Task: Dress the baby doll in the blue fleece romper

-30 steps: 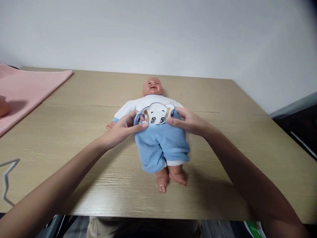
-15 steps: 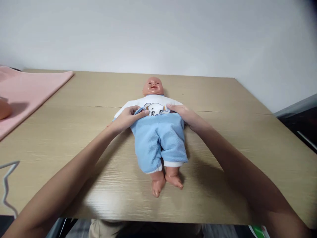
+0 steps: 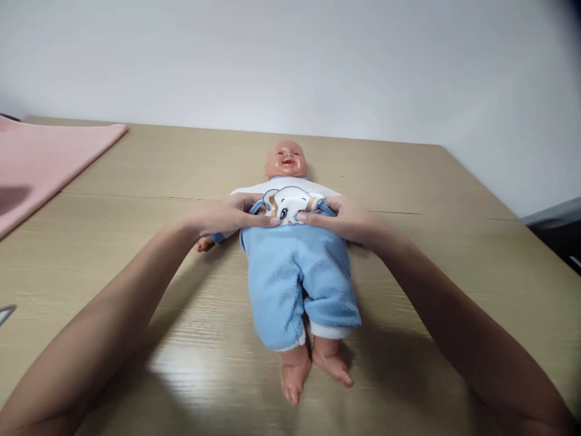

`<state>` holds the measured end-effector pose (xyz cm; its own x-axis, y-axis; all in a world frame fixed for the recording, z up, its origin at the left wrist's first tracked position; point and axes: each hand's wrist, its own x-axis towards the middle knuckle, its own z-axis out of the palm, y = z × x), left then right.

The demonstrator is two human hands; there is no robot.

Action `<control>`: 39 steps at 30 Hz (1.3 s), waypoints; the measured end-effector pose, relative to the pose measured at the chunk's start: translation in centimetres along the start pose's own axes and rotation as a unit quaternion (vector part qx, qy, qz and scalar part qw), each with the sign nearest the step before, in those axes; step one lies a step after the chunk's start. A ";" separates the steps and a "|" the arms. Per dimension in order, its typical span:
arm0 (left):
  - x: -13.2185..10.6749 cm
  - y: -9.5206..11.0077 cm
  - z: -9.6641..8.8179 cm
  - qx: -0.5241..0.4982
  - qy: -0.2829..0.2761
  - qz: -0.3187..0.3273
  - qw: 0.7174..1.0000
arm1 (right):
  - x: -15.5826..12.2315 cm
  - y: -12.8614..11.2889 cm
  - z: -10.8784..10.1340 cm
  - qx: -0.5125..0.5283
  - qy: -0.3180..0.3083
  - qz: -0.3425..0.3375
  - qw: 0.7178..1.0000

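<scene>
A baby doll (image 3: 285, 159) lies on its back on the wooden table (image 3: 408, 181), head away from me. It wears a white top with an elephant picture (image 3: 290, 203) and blue fleece trousers (image 3: 297, 278); bare feet point toward me. My left hand (image 3: 229, 215) pinches the trousers' waistband at the doll's left side of the picture. My right hand (image 3: 347, 218) grips the waistband on the other side. Both hands are closed on the fabric at the doll's belly.
A pink cloth (image 3: 40, 157) covers the table's far left corner. A white wall stands behind the table. A dark object (image 3: 556, 227) sits past the table's right edge. A small grey piece (image 3: 5, 313) shows at the left border.
The doll now sits closer and lower in view, its legs stretched toward me. The waistband has slipped slightly down, showing more of the elephant picture. Both hands stay on the waistband.
</scene>
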<state>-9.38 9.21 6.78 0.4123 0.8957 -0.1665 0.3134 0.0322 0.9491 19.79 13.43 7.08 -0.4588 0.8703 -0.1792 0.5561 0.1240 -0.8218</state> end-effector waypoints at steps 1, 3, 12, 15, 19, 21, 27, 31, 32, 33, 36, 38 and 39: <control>0.0 0.1 -0.1 -0.004 -0.029 0.003 1.000 | -0.1 -0.1 0.1 0.041 0.004 0.004 0.999; -0.1 0.6 -0.3 -0.026 -0.040 0.015 0.999 | -0.4 -0.4 0.4 0.175 -0.016 0.000 0.984; 0.1 -0.9 -1.6 -0.005 0.009 -0.015 1.000 | -0.1 0.5 -1.1 0.127 -0.042 -0.026 0.991; 0.0 -1.6 -1.9 0.030 -0.025 -0.012 0.999 | 0.3 1.7 -1.9 0.049 -0.104 -0.026 0.993; -1.3 -1.6 -2.0 0.113 -0.057 -0.074 0.989 | -0.7 3.9 -2.1 0.048 -0.104 -0.002 0.993; -2.1 -1.9 -1.7 0.140 -0.077 -0.080 0.984 | -1.7 5.6 -1.7 0.082 -0.110 0.017 0.990; -4.2 -5.5 0.5 -0.001 -0.089 -0.010 0.996 | -4.6 9.5 0.1 0.418 -0.042 0.063 0.905; -4.6 -7.8 3.2 -0.170 -0.059 0.055 0.982 | -4.8 9.3 1.8 0.454 0.038 0.077 0.887; -4.5 -8.1 4.0 -0.198 -0.042 0.058 0.978 | -4.7 9.1 2.4 0.455 0.054 0.088 0.884; -4.4 -8.3 4.9 -0.226 -0.017 0.057 0.972 | -4.7 8.8 3.0 0.458 0.065 0.099 0.881; -4.1 -8.3 7.7 -0.350 0.056 0.022 0.935 | -5.0 8.0 4.7 0.461 0.065 0.107 0.878; -4.1 -7.8 9.1 -0.437 0.083 -0.007 0.896 | -5.3 7.2 5.5 0.448 0.065 0.088 0.887; -4.2 -7.6 9.6 -0.470 0.088 -0.017 0.878 | -5.5 6.8 5.7 0.432 0.067 0.072 0.897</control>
<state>-5.26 0.92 -2.27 0.2518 0.9391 -0.2338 -0.5551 0.3381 0.7600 22.12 6.76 -0.60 -0.3053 0.9043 -0.2983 -0.1676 -0.3594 -0.9180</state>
